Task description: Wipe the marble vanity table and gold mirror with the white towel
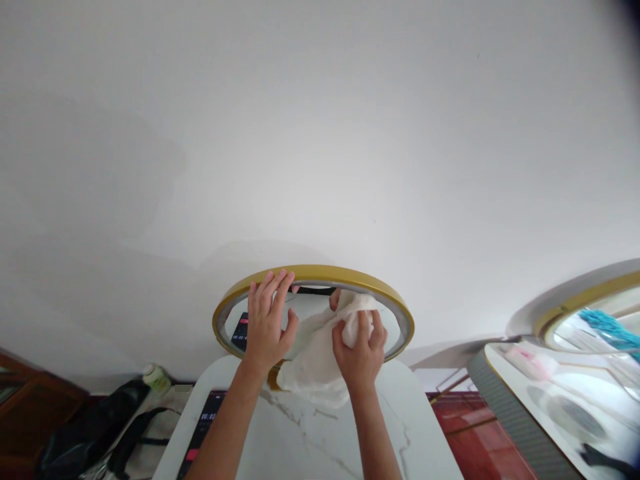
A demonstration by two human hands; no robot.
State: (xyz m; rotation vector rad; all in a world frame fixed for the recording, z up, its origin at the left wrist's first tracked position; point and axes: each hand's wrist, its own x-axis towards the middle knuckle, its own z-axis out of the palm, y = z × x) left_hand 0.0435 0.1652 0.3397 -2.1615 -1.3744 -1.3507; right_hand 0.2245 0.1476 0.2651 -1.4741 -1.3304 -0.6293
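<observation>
A round mirror [314, 275] in a gold frame leans against the wall at the back of a white marble-patterned table [305, 447]. My left hand [270, 317] rests on the upper left of the mirror with its fingers stretched out, the tips on the frame. A bunched white cloth [315, 373] is gripped in my right hand [361, 347] and pressed to the right half of the glass. Its lower part drapes down over the mirror's bottom edge to the tabletop. The glass reflects the cloth and part of my fingers.
A phone [206, 420] showing a timer lies on the table's left side, partly behind my left forearm. At right stands another white table [565, 407] with a second gold-framed mirror [590, 300]. Black bags [100, 427] and a pale green bottle [157, 379] are at lower left.
</observation>
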